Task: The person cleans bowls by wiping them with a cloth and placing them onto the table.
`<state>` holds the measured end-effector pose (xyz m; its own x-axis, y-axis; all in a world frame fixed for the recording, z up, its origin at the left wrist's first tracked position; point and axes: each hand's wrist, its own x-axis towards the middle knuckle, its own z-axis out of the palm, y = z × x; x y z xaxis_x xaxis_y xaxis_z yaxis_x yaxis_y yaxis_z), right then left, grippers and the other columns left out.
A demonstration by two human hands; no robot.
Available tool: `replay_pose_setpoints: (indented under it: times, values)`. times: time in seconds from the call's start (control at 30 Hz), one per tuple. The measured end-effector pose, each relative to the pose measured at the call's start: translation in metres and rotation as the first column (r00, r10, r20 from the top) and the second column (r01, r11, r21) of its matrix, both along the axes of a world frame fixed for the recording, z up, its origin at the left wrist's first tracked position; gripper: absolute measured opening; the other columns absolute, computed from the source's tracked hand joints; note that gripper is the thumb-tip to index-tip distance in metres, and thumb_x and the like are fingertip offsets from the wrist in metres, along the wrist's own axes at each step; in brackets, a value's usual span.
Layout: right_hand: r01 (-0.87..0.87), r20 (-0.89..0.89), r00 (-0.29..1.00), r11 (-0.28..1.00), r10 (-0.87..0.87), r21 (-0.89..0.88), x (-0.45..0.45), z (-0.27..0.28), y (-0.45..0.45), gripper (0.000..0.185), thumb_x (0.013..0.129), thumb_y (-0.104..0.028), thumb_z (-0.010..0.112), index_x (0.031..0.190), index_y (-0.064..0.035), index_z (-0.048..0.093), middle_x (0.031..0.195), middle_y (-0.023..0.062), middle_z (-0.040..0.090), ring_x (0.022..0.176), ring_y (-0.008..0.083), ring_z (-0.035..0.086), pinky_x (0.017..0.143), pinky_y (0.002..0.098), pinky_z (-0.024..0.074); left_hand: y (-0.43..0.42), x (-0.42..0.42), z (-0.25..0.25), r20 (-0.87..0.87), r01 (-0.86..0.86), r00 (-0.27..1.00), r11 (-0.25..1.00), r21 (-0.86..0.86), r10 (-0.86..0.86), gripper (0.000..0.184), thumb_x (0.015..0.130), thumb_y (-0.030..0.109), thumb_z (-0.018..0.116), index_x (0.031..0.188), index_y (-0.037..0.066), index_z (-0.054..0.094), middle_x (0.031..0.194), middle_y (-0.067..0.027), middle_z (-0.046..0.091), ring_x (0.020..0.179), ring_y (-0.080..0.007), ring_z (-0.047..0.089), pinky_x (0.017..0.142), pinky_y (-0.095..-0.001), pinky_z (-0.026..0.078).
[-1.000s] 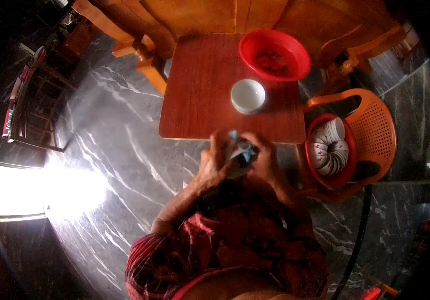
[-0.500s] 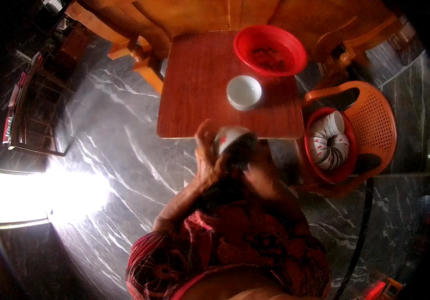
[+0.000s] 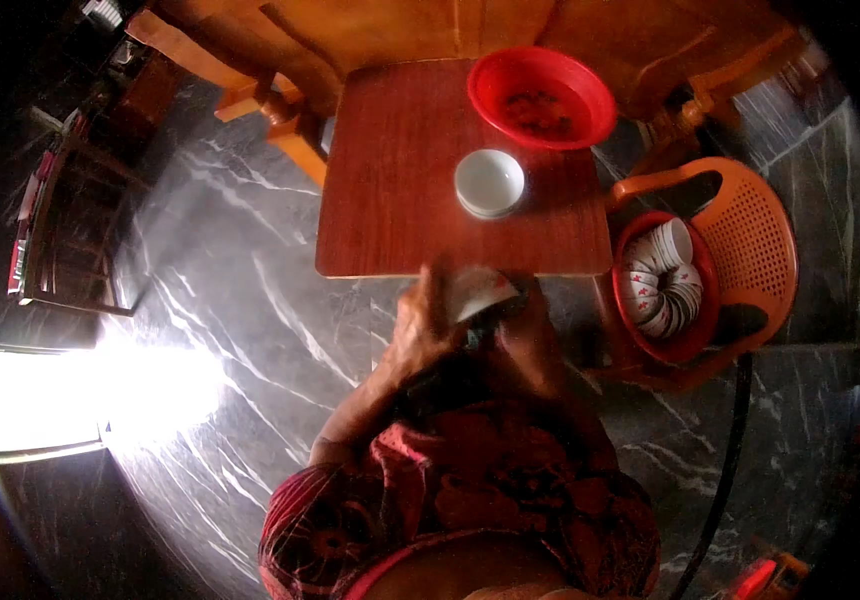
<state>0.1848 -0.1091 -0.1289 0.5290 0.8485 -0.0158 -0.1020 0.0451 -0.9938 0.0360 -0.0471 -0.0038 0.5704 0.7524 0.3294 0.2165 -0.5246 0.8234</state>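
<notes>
Lower centre, our left hand (image 3: 420, 325): curled round the held bowl (image 3: 482, 292)
Our right hand (image 3: 530, 325): at its other side, finger grip too dark to tell
Held bowl: just below the table (image 3: 390, 180)'s near edge

The person wears a loose garment (image 3: 460, 490) in deep red and near-black, with large dark flower-like shapes across it; the side at the left of the view shows a pinker red with fine dark lines; a plain reddish band edges the neckline; both forearms are bare, with no long sleeves; the hands (image 3: 418, 325) wear no gloves.
</notes>
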Motion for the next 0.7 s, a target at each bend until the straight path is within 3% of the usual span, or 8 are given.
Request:
replay_pose_setpoints:
  times: [0.03, 0.1, 0.17, 0.23, 0.33, 0.57, 0.63, 0.7]
  values:
    - [-0.003, -0.055, 0.998, 0.999, 0.006, 0.048, 0.002, 0.007, 0.0, 0.043, 0.076, -0.011, 0.066, 0.113, -0.0013, 0.048, 0.099, 0.0144, 0.057, 0.094, 0.0241, 0.056, 0.08, 0.0346, 0.0454, 0.0, 0.001, -0.001, 0.009, 0.017, 1.0, 0.999, 0.032, -0.017, 0.058, 0.073, 0.008, 0.064, 0.122, -0.002, 0.036, 0.1, -0.027, 0.057, 0.086, -0.0393, 0.06, 0.07, -0.044, 0.051]
    - [-0.083, 0.572, 0.817, 0.964, -0.08, 0.254, 0.004, 0.061, -0.003, 0.036, 0.079, -0.015, 0.065, 0.109, -0.0012, 0.052, 0.1, 0.0133, 0.059, 0.09, 0.023, 0.059, 0.072, 0.0345, 0.0498, 0.001, 0.003, 0.007, 0.003, 0.042, 0.999, 0.995, 0.086, -0.042, 0.059, 0.072, 0.007, 0.064, 0.123, -0.002, 0.035, 0.099, -0.0268, 0.058, 0.085, -0.0394, 0.061, 0.069, -0.0433, 0.051]
    - [-0.11, 0.701, 0.711, 0.974, -0.063, 0.199, 0.004, 0.093, -0.006, 0.037, 0.077, -0.012, 0.065, 0.11, -0.0025, 0.052, 0.1, 0.015, 0.059, 0.092, 0.0254, 0.059, 0.074, 0.0358, 0.049, 0.0, 0.004, 0.009, -0.004, 0.066, 0.998, 0.988, 0.14, -0.066, 0.061, 0.071, 0.006, 0.064, 0.123, -0.002, 0.034, 0.099, -0.0265, 0.058, 0.083, -0.0396, 0.061, 0.067, -0.0426, 0.051]
    - [-0.132, 0.809, 0.587, 0.981, -0.036, 0.14, 0.004, 0.114, -0.006, 0.038, 0.075, -0.008, 0.066, 0.11, -0.0038, 0.052, 0.101, 0.0166, 0.058, 0.093, 0.0278, 0.058, 0.077, 0.0371, 0.0483, -0.006, 0.002, 0.008, -0.068, -0.03, 0.998, 0.985, -0.17, 0.018, 0.056, 0.074, 0.007, 0.063, 0.122, 0.005, 0.034, 0.107, -0.0224, 0.059, 0.096, -0.0403, 0.058, 0.079, -0.0425, 0.048]
    - [-0.298, 0.903, 0.424, 0.952, 0.061, 0.075, 0.004, 0.138, -0.002, 0.044, 0.067, 0.001, 0.065, 0.109, -0.004, 0.054, 0.1, 0.0175, 0.059, 0.095, 0.0342, 0.057, 0.079, 0.0414, 0.0469, -0.006, 0.002, 0.003, -0.107, 0.018, 0.994, 0.997, -0.072, -0.026, 0.055, 0.075, 0.008, 0.061, 0.123, 0.006, 0.034, 0.107, -0.0236, 0.059, 0.098, -0.0383, 0.059, 0.081, -0.0412, 0.047]
    - [-0.268, 0.561, 0.808, 0.96, 0.177, 0.083, 0.007, 0.115, 0.006, 0.045, 0.071, -0.003, 0.07, 0.112, -0.0047, 0.051, 0.104, 0.0152, 0.059, 0.095, 0.028, 0.059, 0.079, 0.0354, 0.0488, -0.004, -0.006, -0.011, 0.147, -0.022, 0.987, 0.971, -0.238, 0.058, 0.07, 0.076, 0.038, 0.064, 0.128, 0.005, 0.03, 0.108, -0.0204, 0.056, 0.1, -0.0285, 0.056, 0.082, -0.0379, 0.046]
    - [-0.256, 0.064, 0.966, 0.95, 0.249, 0.18, 0.005, 0.1, 0.007, 0.039, 0.076, -0.01, 0.069, 0.112, -0.0046, 0.052, 0.101, 0.0133, 0.061, 0.092, 0.0251, 0.06, 0.08, 0.0338, 0.0484, -0.004, -0.003, -0.014, 0.296, -0.009, 0.948, 0.94, -0.341, 0.117, 0.084, 0.072, 0.055, 0.064, 0.129, 0.005, 0.028, 0.109, -0.019, 0.053, 0.099, -0.027, 0.054, 0.083, -0.0369, 0.046]
    - [-0.162, 0.139, 0.978, 0.986, 0.155, 0.035, 0.006, 0.065, 0.008, 0.036, 0.079, -0.014, 0.067, 0.111, -0.0022, 0.053, 0.098, 0.0123, 0.062, 0.088, 0.0232, 0.061, 0.08, 0.0341, 0.0485, -0.008, -0.001, -0.012, 0.28, -0.041, 0.946, 0.916, -0.398, 0.164, 0.09, 0.069, 0.061, 0.064, 0.13, 0.006, 0.027, 0.111, -0.0192, 0.052, 0.1, -0.0269, 0.054, 0.083, -0.0363, 0.045]
